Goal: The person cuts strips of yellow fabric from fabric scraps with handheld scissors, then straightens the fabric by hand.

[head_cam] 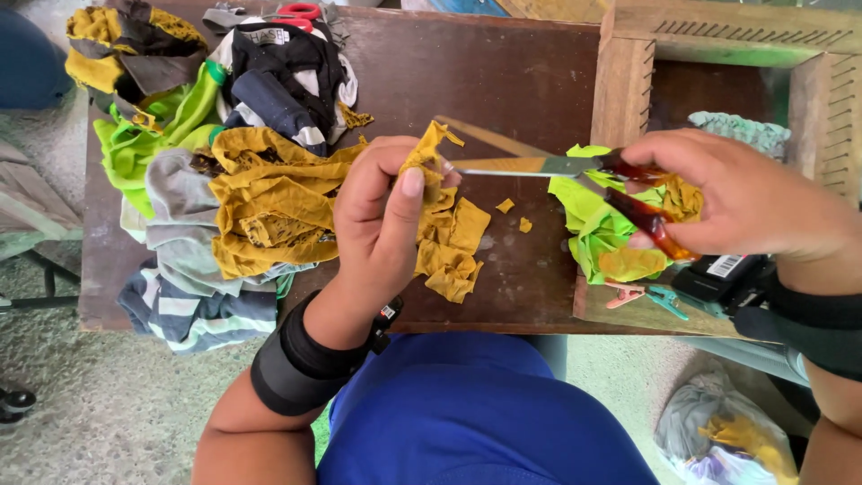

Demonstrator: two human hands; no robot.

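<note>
My left hand (pixel 382 216) pinches a mustard-yellow scrap of cloth (pixel 433 154) above the brown wooden table (pixel 485 72). My right hand (pixel 745 193) grips scissors (pixel 575 169) with reddish-brown handles; their steel blades are parted and meet the scrap at my left fingertips. Cut yellow pieces (pixel 453 247) lie on the table under my left hand, with two tiny bits (pixel 514 214) beside them.
A heap of cloth lies at the left: yellow fabric (pixel 260 198), lime green (pixel 153 135), dark and white garments (pixel 283 76), a striped piece (pixel 193 314). Red-handled scissors (pixel 301 13) rest at the back. A wooden drawer (pixel 624 85) holds green and yellow scraps (pixel 597 220). Clothespins (pixel 646 295) lie nearby.
</note>
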